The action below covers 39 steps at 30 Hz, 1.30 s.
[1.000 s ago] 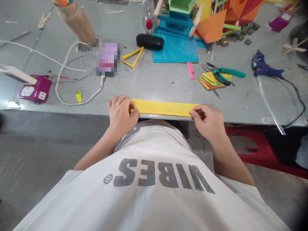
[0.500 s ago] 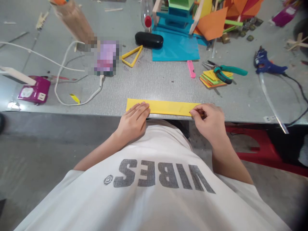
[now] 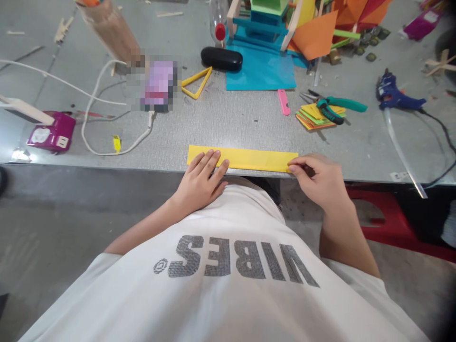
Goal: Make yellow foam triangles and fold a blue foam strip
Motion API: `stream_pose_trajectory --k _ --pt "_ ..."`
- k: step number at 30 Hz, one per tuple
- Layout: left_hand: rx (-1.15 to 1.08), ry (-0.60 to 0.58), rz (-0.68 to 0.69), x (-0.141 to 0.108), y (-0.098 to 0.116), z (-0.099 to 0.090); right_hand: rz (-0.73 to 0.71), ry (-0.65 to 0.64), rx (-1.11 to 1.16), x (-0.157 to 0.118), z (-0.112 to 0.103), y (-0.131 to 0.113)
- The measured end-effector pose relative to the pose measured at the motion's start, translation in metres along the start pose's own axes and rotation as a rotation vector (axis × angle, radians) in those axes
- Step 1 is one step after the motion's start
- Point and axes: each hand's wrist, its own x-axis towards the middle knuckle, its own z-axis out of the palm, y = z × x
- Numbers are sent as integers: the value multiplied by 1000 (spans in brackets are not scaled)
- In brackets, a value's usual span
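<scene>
We have a yellow strip [image 3: 258, 159] along the near edge of our surface [image 3: 228, 121].
Our left hand [image 3: 200, 184] rests splayed and flat across its left end; our right hand [image 3: 318, 179] pinches its right end, the middle stretching between them.

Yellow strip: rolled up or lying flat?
Flat: the yellow strip lies unrolled on the table, left hand resting on it, right hand at its right end.

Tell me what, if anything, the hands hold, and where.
The yellow strip: the right hand seems to pinch it at the near corner of its right end. The left hand lies flat on its left part.
</scene>
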Motion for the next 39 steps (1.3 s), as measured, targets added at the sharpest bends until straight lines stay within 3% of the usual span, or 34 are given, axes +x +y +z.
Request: stream_pose_trajectory --k 6,12,14,17,20,24,29,34,39 --pt "25 -15 -11 -1 1 2 136 -16 -35 5 4 0" --pt "56 -6 -18 -2 3 8 -103 374 -454 -6 45 -26" --pt "67 7 -22 -3 4 11 -315 306 -398 -8 66 -44" --pt "95 40 -7 -3 4 15 -622 47 -292 -3 90 -68" --pt "87 47 -8 -4 3 16 -707 -85 -294 5 102 -77" --pt "17 -9 -64 -5 2 14 -646 -157 -311 7 94 -65" --pt "45 19 -38 -4 2 11 -457 -200 -322 -6 59 -30" --pt "2 34 -59 -3 0 10 -307 -148 -337 -21 29 1" --pt "-68 96 -70 0 0 0 -251 -54 -351 -27 20 7"
